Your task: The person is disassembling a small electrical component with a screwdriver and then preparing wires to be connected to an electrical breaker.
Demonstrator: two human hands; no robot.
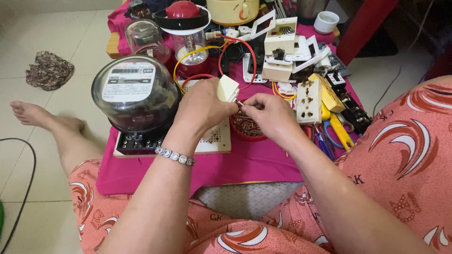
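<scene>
On the pink cloth (249, 164), left hand (205, 108) grips a cream switch piece (228, 88); right hand (268, 113) pinches a small screw (240, 103).

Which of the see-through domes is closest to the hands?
The big dark-based meter dome, right beside the left hand. The smaller clear dome and the red-topped lamp stand farther back.

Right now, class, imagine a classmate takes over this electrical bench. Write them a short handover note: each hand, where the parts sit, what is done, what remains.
Left hand: grip shut on a cream switch part.
Right hand: pinching a small metal screw against that part.
Red dish of screws sits under the hands, on the perforated board edge; glass-domed electricity meter at left, cream sockets at right.
Done: screw picked and brought to the part.
Left: whether it is seated cannot be told.
</scene>
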